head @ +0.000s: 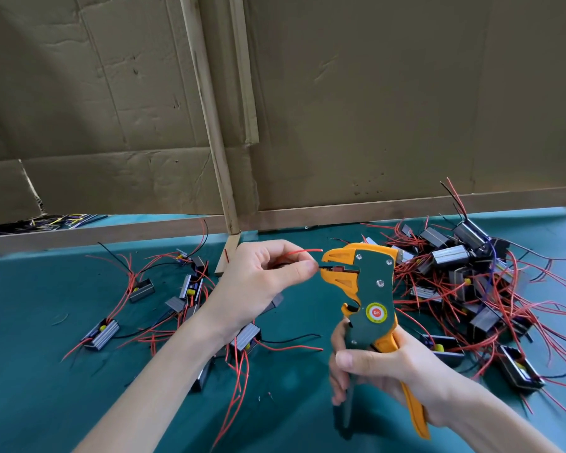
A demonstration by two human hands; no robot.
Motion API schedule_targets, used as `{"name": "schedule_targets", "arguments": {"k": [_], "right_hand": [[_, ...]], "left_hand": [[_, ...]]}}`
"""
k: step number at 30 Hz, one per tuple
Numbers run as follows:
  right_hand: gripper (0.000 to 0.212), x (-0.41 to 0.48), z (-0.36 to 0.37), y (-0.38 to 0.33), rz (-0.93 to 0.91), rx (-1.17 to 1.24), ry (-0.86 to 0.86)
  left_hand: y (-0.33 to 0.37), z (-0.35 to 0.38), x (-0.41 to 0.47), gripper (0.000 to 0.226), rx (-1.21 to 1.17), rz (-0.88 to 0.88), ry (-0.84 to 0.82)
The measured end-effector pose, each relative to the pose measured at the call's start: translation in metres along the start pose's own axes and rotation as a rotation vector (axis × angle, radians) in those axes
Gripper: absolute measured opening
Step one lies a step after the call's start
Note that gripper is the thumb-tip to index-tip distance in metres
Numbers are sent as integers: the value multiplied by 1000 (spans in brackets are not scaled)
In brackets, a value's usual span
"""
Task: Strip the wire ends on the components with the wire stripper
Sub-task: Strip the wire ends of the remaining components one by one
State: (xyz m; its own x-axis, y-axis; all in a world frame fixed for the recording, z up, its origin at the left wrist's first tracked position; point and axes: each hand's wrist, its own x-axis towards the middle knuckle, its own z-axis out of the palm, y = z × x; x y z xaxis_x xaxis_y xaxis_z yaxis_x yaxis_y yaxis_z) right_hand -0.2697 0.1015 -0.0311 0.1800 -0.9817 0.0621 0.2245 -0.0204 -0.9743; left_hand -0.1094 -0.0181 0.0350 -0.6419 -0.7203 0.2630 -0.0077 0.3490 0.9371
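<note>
My right hand (383,367) grips the handles of a green and orange wire stripper (370,289), held upright above the table with its jaws pointing left. My left hand (258,279) pinches a component's wires just left of the jaws. The black wire's end (322,266) sits between the jaws, and a red wire (303,251) arches free above them. The component's grey body (276,300) hangs mostly hidden under my left hand.
A pile of grey components with red and black wires (464,282) lies at the right on the green table (46,387). Several more components (190,289) lie scattered at the left. A cardboard wall (340,109) with a wooden post (216,158) closes the back.
</note>
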Motion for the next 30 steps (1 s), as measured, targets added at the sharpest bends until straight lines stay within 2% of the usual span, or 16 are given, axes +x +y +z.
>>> {"name": "schedule_targets", "arguments": {"k": [8, 11, 13, 16, 19, 21, 22, 24, 27, 30], "right_hand": [[28, 0, 10, 3, 33, 103, 86], [31, -2, 16, 1, 43, 174, 142], [37, -1, 22, 1, 51, 183, 226], [48, 2, 23, 4, 107, 206, 387], [43, 2, 14, 2, 160, 210, 289], [36, 4, 8, -1, 146, 285, 171], [38, 5, 7, -1, 150, 337, 147], [45, 8, 3, 1, 202, 406, 160], [40, 11, 1, 4, 306, 423, 215], [43, 14, -1, 6, 358, 449, 275]], "left_hand": [[-4, -1, 1, 13, 31, -1, -16], [-6, 0, 2, 10, -118, -25, -37], [-7, -1, 4, 16, -281, -62, -68], [-15, 2, 5, 18, -229, -61, -99], [-26, 8, 6, 19, -163, -80, -86], [-30, 7, 8, 21, -180, -78, -49], [-31, 5, 10, 21, -194, -79, -24], [-33, 0, 11, 22, -192, -86, 35], [-37, -4, 12, 25, -96, -104, 121], [-41, -7, 13, 24, -66, -128, 202]]}}
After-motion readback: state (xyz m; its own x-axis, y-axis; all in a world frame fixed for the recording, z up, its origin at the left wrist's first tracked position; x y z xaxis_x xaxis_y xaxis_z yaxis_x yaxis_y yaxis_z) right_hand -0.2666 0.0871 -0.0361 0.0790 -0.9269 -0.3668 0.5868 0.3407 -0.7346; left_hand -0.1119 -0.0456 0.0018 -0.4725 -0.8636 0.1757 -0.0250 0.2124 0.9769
